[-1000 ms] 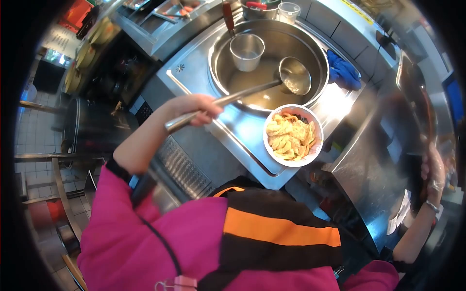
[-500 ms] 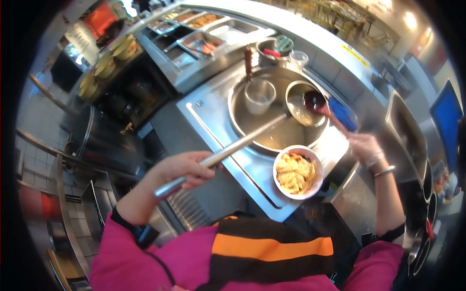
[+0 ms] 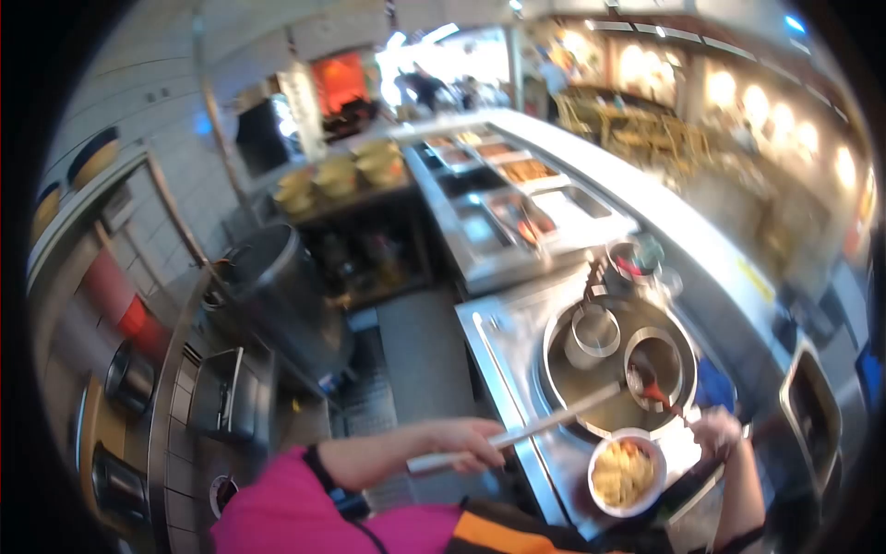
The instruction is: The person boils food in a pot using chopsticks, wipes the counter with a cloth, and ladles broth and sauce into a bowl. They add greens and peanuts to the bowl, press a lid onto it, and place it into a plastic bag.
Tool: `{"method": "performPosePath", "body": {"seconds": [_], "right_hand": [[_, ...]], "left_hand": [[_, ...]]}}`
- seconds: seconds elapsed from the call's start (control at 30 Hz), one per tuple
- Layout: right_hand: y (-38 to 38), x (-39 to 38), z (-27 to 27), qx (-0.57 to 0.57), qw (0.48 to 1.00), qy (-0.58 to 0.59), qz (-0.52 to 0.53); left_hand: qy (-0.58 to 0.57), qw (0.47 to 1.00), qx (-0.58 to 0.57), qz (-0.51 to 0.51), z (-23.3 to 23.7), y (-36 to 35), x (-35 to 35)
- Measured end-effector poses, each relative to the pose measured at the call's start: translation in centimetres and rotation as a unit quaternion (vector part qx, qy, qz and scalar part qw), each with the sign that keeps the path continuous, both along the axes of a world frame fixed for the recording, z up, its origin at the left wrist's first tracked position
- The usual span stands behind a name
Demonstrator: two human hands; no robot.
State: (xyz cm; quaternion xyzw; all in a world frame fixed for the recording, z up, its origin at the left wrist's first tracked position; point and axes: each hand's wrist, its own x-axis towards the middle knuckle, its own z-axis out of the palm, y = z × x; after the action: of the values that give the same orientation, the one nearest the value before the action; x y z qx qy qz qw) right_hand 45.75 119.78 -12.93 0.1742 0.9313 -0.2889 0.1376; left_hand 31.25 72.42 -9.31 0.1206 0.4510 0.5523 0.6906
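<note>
My left hand (image 3: 466,445) is wrapped round the pale handle of a long-handled metal dipper (image 3: 554,419), whose round bowl hangs in a large pot (image 3: 552,362) of liquid. My right hand (image 3: 715,431) grips a ladle (image 3: 657,395) with a reddish-brown handle, its dark head inside the dipper's bowl. Also in the pot, to the left, is a metal cylinder-shaped strainer (image 3: 593,334) with a brown handle leaning on the far rim. Just below the pot, between my hands, a white bowl (image 3: 596,497) holds yellowish food that looks like dumplings.
Steel trays of food (image 3: 528,172) line the counter ahead. A container with red and green utensils (image 3: 635,258) stands behind the pot. Yellow pots (image 3: 335,175) sit on a shelf at left, above a tall steel stockpot (image 3: 286,295). A steel-edged opening (image 3: 801,388) is at right.
My view has tilted up and swung left, so the counter and dining area show more. Both hands keep their holds; the ladle's head sits lower in the dipper.
</note>
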Motion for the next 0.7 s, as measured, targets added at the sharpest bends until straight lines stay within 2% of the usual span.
{"method": "performPosePath", "body": {"seconds": [0.03,0.07,0.1,0.13,0.17,0.23,0.27,0.3,0.33,0.4,0.43,0.47,0.5,0.53,0.57,0.63,0.67,0.7], "right_hand": [[-5.7,-0.4,4.3,-0.129,0.967,-0.072,-0.207],[-5.9,0.2,2.4,-0.272,0.917,-0.027,-0.292],[-6.3,0.2,1.3,-0.320,0.886,-0.020,-0.335],[-6.5,0.1,0.5,-0.315,0.890,0.006,-0.330],[-7.3,-0.1,0.1,-0.240,0.918,0.044,-0.313],[-6.2,-0.4,-2.3,-0.007,0.973,0.111,-0.204],[-6.3,-0.5,-1.6,0.230,0.957,0.149,-0.095],[-6.3,-0.8,-0.8,0.306,0.943,0.087,-0.098],[-6.4,-1.0,0.4,0.351,0.927,0.119,-0.056],[-4.6,-1.9,0.9,0.434,0.896,0.098,0.012],[-4.5,-1.7,1.9,0.432,0.881,0.178,0.075],[-5.2,-1.7,3.4,0.453,0.879,0.132,0.076],[-5.4,-2.5,4.3,0.459,0.886,-0.054,0.043],[-7.5,-2.7,6.7,0.377,0.921,-0.087,-0.043],[-7.9,-2.3,6.7,0.339,0.938,-0.032,-0.065],[-4.1,-1.9,3.9,0.155,0.985,-0.078,0.012],[-5.3,-2.0,4.3,0.041,0.985,-0.103,-0.131],[-6.8,-1.9,4.8,-0.071,0.952,-0.122,-0.272]], "left_hand": [[0.005,1.000,-0.021,0.005,0.1,0.0,0.1],[0.000,1.000,-0.018,0.008,-0.1,-0.1,0.1],[-0.010,1.000,-0.010,0.009,-0.8,-0.2,-0.1],[-0.017,1.000,-0.002,0.008,-1.0,-0.3,-0.3],[-0.029,1.000,0.002,0.004,-1.2,-0.3,-0.3],[-0.028,1.000,0.002,0.006,-1.3,-0.4,-0.5],[-0.028,1.000,-0.006,0.009,-1.3,-0.5,-0.5],[-0.035,0.999,-0.006,0.003,-1.3,-0.6,-0.6],[-0.023,1.000,-0.009,0.014,-1.3,-0.7,-0.6],[-0.015,1.000,-0.014,0.023,-1.3,-0.4,-0.5],[-0.016,0.999,-0.018,0.022,-1.1,-0.3,-0.5],[-0.005,1.000,-0.018,0.018,-0.8,-0.1,-0.5],[0.006,1.000,-0.019,0.018,-0.5,-0.1,-0.5],[0.000,1.000,-0.018,0.019,-0.6,0.1,-0.5],[0.000,0.999,-0.016,0.034,-0.7,0.0,-0.5],[-0.022,0.999,-0.020,0.024,-0.8,-0.2,-0.5],[-0.026,0.999,-0.011,0.032,-0.9,-0.2,-0.5],[-0.036,0.999,-0.017,0.022,-0.9,-0.4,-0.6]]}}
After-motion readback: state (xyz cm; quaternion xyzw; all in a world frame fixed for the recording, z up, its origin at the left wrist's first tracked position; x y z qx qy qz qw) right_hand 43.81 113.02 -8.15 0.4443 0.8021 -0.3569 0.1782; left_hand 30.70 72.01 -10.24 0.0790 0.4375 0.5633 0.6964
